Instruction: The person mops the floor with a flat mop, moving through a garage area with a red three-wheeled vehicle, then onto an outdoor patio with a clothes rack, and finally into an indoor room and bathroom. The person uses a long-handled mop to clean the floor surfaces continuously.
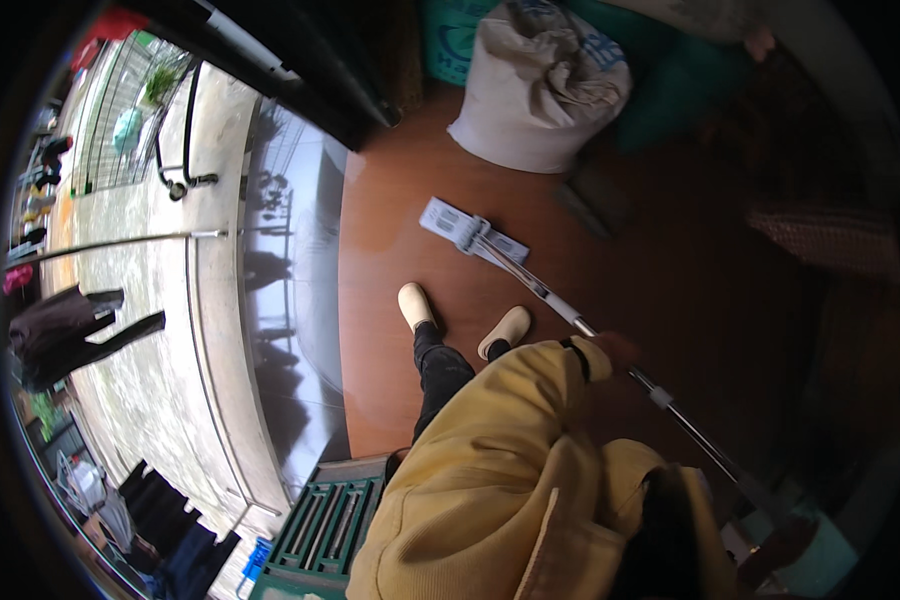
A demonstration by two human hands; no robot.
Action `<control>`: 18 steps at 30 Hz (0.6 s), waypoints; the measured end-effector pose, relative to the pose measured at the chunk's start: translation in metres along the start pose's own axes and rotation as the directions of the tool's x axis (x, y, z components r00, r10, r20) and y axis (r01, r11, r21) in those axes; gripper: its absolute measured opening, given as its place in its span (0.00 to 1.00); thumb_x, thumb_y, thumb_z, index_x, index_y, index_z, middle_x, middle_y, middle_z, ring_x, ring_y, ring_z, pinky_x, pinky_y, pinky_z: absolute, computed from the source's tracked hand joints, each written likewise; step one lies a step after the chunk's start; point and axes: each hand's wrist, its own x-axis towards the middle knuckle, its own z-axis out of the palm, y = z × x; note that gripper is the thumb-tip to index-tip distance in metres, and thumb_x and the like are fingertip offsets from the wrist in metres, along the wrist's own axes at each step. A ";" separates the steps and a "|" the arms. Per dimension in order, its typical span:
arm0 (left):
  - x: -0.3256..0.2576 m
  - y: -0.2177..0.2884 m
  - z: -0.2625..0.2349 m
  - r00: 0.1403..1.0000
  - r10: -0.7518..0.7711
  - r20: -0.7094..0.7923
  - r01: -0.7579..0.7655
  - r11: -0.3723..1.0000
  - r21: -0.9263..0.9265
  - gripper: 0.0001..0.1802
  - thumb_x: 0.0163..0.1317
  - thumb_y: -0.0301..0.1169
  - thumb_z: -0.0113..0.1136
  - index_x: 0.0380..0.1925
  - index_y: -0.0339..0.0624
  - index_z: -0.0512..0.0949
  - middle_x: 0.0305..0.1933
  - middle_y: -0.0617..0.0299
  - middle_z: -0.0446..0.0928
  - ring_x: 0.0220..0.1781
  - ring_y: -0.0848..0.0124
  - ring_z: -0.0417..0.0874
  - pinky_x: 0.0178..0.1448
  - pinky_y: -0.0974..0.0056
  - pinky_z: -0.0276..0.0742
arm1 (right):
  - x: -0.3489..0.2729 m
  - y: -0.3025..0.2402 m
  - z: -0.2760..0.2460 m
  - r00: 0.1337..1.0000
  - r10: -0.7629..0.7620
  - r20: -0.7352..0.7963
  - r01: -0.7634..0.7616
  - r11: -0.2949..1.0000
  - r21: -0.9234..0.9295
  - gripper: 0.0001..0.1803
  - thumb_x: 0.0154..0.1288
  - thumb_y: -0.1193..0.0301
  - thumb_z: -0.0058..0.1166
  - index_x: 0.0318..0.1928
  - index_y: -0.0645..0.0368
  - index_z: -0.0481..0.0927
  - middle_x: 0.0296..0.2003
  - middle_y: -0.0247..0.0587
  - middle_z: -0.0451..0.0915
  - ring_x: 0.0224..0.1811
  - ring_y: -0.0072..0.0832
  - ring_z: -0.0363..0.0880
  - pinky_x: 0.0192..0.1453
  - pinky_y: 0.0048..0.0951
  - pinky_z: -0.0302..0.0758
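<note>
A flat mop with a pale grey-white head point(453, 226) lies against the reddish-brown floor in front of my feet. Its silver handle point(698, 433) slants down to the right. Partway along the handle, my left hand point(618, 350) is closed around it, below a yellow sleeve with a dark band at the wrist. Farther up the handle, near the lower right, my right hand point(785, 543) also grips it, in deep shadow. A pale green object point(820, 562), too dim to name, is beside that hand. My cream clogs point(415, 306) stand just behind the mop head.
A bulging white sack point(540, 85) stands ahead, with teal bags point(680, 85) beside it. A dark flat object point(592, 207) lies nearby on the floor. At lower left is a green slatted crate point(325, 520). Leftward, a pale threshold point(260, 330) leads outside, where dark clothes point(60, 335) hang.
</note>
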 end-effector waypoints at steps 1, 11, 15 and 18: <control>-0.017 -0.022 -0.011 0.998 0.049 -0.031 -0.049 0.999 0.001 0.14 0.54 0.34 0.60 0.43 0.52 0.82 0.44 0.53 0.83 0.47 0.52 0.84 0.52 0.50 0.81 | 0.009 -0.025 0.011 0.996 -0.081 0.021 0.084 0.977 -0.194 0.12 0.72 0.74 0.47 0.48 0.67 0.81 0.47 0.52 0.81 0.55 0.46 0.78 0.59 0.43 0.77; -0.135 -0.095 -0.086 0.944 -0.127 -0.305 0.143 0.989 0.031 0.09 0.53 0.33 0.60 0.27 0.42 0.85 0.33 0.49 0.84 0.40 0.51 0.85 0.51 0.51 0.79 | 0.183 -0.228 -0.021 0.948 0.285 -0.143 -0.230 0.921 0.314 0.23 0.71 0.73 0.50 0.64 0.66 0.68 0.39 0.45 0.79 0.40 0.34 0.78 0.55 0.38 0.75; -0.186 -0.136 -0.115 0.963 -0.203 -0.177 0.209 0.978 0.021 0.10 0.54 0.33 0.59 0.32 0.42 0.85 0.37 0.50 0.84 0.45 0.50 0.84 0.53 0.52 0.79 | 0.194 -0.276 -0.033 0.923 0.380 0.056 -0.322 0.688 0.651 0.19 0.70 0.63 0.46 0.53 0.64 0.76 0.38 0.43 0.77 0.40 0.31 0.76 0.45 0.35 0.77; -0.227 -0.172 -0.141 0.965 -0.197 -0.175 0.215 0.973 0.086 0.11 0.61 0.33 0.56 0.38 0.45 0.85 0.45 0.53 0.84 0.50 0.54 0.84 0.52 0.55 0.81 | 0.194 -0.317 -0.051 0.588 0.576 0.568 -0.787 0.247 0.565 0.19 0.68 0.60 0.41 0.46 0.62 0.76 0.47 0.46 0.76 0.51 0.30 0.73 0.35 0.31 0.78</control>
